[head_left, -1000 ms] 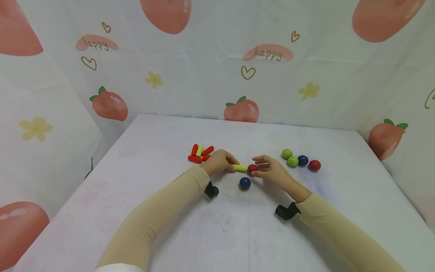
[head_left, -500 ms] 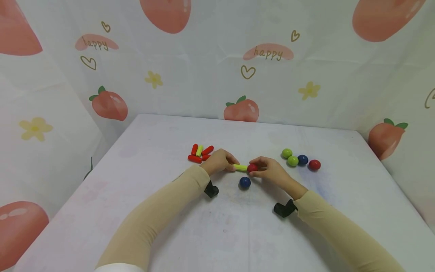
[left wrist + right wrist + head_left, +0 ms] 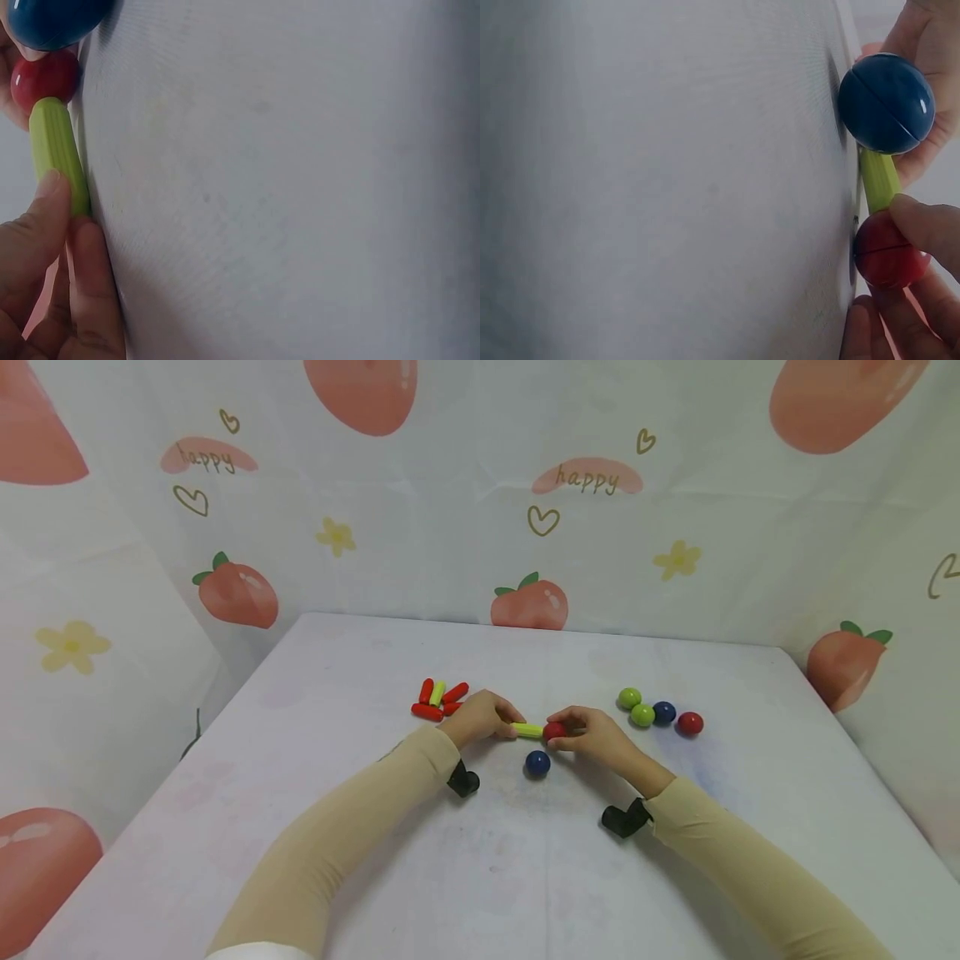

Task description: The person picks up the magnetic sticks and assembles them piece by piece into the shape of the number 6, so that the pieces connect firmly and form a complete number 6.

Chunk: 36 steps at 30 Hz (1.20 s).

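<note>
My left hand (image 3: 480,718) pinches one end of a yellow-green ribbed stick (image 3: 56,146) between thumb and fingers, low over the table. At the stick's other end is a glossy red ball (image 3: 889,251) with a seam round it, and the two appear to touch end to end. My right hand (image 3: 597,737) holds that red ball between its thumb and fingers. A dark blue ball (image 3: 537,764), also seamed, lies on the table just in front of the joined pair. Whether the stick enters the ball is hidden.
Behind the left hand lie several red sticks (image 3: 427,712) and one yellow-green stick (image 3: 437,694). To the right of the right hand sit two green balls (image 3: 629,698), a blue ball (image 3: 664,713) and a red ball (image 3: 691,723). A patterned cloth (image 3: 420,527) hangs behind the table.
My right hand's fingers have closed from a spread pose onto the red ball, and its wrist has shifted slightly left. The left hand and the stick stay in place.
</note>
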{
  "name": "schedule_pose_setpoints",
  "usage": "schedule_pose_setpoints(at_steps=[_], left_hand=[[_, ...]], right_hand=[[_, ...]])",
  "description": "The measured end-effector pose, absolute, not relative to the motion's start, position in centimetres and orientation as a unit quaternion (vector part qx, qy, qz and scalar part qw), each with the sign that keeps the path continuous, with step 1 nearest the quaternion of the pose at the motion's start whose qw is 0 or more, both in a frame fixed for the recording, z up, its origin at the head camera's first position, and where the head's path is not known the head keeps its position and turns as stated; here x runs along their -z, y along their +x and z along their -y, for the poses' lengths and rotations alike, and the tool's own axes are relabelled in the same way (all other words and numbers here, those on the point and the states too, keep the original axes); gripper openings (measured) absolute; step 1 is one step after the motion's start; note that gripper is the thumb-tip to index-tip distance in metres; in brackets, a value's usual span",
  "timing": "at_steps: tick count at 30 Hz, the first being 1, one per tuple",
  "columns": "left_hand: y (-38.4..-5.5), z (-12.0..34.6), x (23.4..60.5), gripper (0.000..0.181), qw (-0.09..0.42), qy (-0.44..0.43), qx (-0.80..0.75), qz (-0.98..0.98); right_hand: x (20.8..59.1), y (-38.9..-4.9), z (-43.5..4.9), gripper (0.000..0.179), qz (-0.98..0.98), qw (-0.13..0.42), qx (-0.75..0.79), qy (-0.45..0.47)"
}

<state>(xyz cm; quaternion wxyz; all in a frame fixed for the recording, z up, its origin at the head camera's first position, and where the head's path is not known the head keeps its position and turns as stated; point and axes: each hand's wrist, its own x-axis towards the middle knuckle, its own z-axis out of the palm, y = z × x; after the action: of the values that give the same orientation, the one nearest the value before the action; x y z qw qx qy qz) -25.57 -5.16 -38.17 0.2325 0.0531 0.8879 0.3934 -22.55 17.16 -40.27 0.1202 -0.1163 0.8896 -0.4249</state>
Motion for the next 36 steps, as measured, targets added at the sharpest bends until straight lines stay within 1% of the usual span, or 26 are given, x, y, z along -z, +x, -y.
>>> schedule_pose_setpoints(at_steps=[9, 15, 19, 28, 36], left_hand=[[-25.5, 5.5, 38.2, 0.021, 0.243, 0.069, -0.393, -0.884], [-25.7, 5.6, 38.3, 0.030, 0.260, 0.066, -0.381, -0.885], [-25.5, 5.8, 37.7, 0.035, 0.265, 0.059, -0.381, -0.884], [-23.6, 5.4, 35.2, 0.033, 0.217, 0.103, -0.390, -0.889], [-21.5, 4.4, 35.7, 0.028, 0.215, 0.134, -0.406, -0.878]], right_hand=[[40.3, -22.6, -17.2, 0.042, -0.892, 0.120, 0.422, -0.110], [40.3, -22.6, -17.1, 0.042, -0.891, 0.120, 0.423, -0.112], [40.2, -22.6, -17.0, 0.042, -0.891, 0.124, 0.422, -0.111], [40.1, -22.6, -17.0, 0.042, -0.891, 0.131, 0.421, -0.106], [39.9, -22.5, -17.0, 0.042, -0.889, 0.133, 0.426, -0.105]])
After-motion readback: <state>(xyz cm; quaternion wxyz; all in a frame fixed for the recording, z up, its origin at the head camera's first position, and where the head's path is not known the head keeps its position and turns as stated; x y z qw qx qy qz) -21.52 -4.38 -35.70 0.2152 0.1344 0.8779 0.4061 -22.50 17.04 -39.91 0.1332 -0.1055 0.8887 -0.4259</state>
